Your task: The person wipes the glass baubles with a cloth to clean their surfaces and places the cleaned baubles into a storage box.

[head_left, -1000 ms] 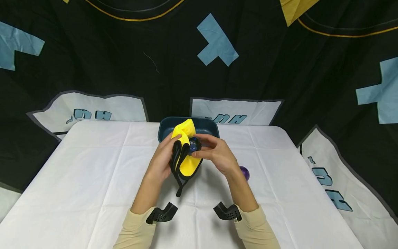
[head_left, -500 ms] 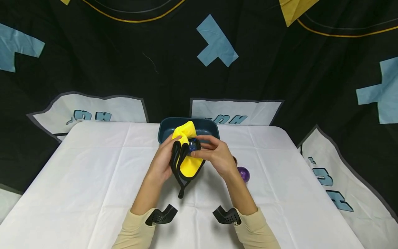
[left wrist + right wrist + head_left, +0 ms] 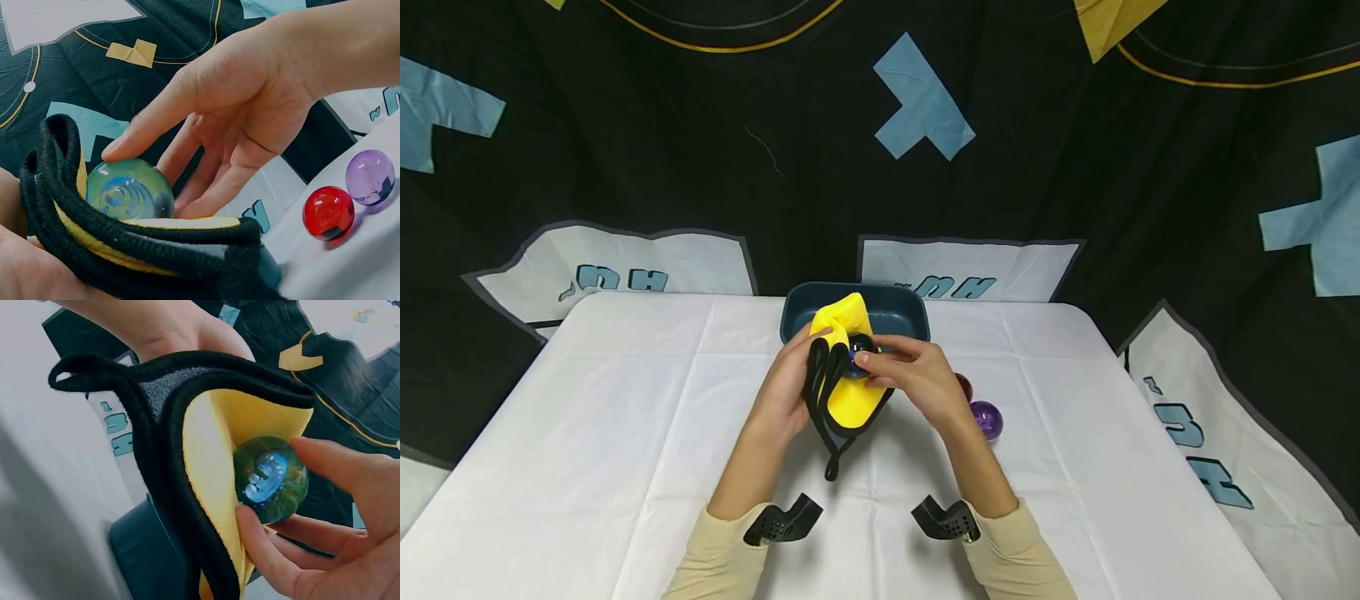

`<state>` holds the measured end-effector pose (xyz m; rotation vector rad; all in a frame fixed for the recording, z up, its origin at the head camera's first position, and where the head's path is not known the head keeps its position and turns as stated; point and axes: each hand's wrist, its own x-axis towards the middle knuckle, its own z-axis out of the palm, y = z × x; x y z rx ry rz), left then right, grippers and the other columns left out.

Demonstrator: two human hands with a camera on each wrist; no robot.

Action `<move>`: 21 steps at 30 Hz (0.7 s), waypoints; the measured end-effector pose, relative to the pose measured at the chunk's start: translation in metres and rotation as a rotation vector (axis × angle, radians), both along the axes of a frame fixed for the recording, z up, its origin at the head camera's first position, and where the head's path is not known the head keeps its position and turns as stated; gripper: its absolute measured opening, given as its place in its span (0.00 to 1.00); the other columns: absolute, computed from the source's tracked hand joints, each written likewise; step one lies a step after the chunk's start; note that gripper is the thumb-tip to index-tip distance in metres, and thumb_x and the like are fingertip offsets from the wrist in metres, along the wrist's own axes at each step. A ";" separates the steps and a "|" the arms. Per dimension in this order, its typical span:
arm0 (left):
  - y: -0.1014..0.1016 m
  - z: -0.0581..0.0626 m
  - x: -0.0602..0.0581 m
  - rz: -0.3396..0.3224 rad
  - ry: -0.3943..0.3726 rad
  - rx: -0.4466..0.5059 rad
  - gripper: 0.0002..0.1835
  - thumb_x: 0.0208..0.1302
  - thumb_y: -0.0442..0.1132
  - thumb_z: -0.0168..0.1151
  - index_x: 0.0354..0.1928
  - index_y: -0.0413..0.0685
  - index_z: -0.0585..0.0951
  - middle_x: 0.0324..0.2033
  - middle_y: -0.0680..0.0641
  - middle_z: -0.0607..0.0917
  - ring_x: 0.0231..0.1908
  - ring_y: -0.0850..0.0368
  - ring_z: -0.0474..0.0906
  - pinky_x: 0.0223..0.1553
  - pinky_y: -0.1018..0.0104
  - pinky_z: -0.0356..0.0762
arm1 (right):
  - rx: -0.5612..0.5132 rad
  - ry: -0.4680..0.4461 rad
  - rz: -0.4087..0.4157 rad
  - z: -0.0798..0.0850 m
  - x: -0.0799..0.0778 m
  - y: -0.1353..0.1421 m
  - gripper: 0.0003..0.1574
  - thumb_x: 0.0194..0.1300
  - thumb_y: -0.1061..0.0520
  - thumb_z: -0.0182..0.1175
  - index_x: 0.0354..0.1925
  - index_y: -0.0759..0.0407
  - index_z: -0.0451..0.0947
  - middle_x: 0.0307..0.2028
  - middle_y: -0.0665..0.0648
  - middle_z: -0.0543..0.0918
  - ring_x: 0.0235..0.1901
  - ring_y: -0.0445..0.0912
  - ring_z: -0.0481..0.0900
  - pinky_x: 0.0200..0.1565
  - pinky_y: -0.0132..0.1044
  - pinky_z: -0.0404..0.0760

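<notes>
Right fingers (image 3: 328, 464) pinch a glassy ball (image 3: 272, 481); left fingers (image 3: 802, 347) grip yellow cloth (image 3: 201, 444) against the ball. It's likely hard, slippery: best held by opposite sides.

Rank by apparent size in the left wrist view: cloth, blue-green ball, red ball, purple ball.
1. Cloth
2. Blue-green ball, partly hidden by the cloth; nearness probably enlarges it
3. Red ball and purple ball: too alike to rank
</notes>
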<state>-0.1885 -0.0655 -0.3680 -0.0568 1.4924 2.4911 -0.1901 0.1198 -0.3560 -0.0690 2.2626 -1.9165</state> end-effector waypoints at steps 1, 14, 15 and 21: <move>0.000 0.000 0.000 0.006 -0.003 0.005 0.23 0.78 0.44 0.47 0.71 0.49 0.67 0.55 0.46 0.73 0.49 0.60 0.76 0.51 0.73 0.81 | -0.007 0.007 0.004 -0.001 0.000 0.000 0.34 0.58 0.45 0.74 0.60 0.55 0.81 0.51 0.58 0.87 0.41 0.50 0.90 0.54 0.41 0.85; -0.004 0.000 -0.002 0.024 -0.015 0.061 0.22 0.80 0.43 0.45 0.71 0.48 0.65 0.55 0.47 0.72 0.48 0.62 0.77 0.53 0.74 0.81 | -0.026 0.067 0.047 0.000 0.001 -0.001 0.32 0.56 0.59 0.74 0.60 0.50 0.81 0.56 0.57 0.84 0.51 0.50 0.87 0.60 0.45 0.82; -0.004 0.000 -0.002 0.021 -0.015 0.058 0.23 0.80 0.43 0.44 0.72 0.49 0.65 0.56 0.47 0.72 0.49 0.62 0.77 0.53 0.74 0.81 | -0.026 0.067 0.050 -0.001 0.000 -0.002 0.33 0.55 0.61 0.74 0.60 0.50 0.81 0.57 0.57 0.84 0.51 0.50 0.87 0.61 0.45 0.81; -0.006 0.002 -0.002 0.011 -0.025 -0.013 0.24 0.79 0.46 0.46 0.72 0.51 0.66 0.58 0.46 0.72 0.51 0.59 0.76 0.55 0.72 0.81 | 0.009 0.057 0.021 -0.002 -0.001 -0.002 0.33 0.54 0.57 0.76 0.60 0.47 0.82 0.56 0.55 0.85 0.51 0.50 0.86 0.61 0.46 0.81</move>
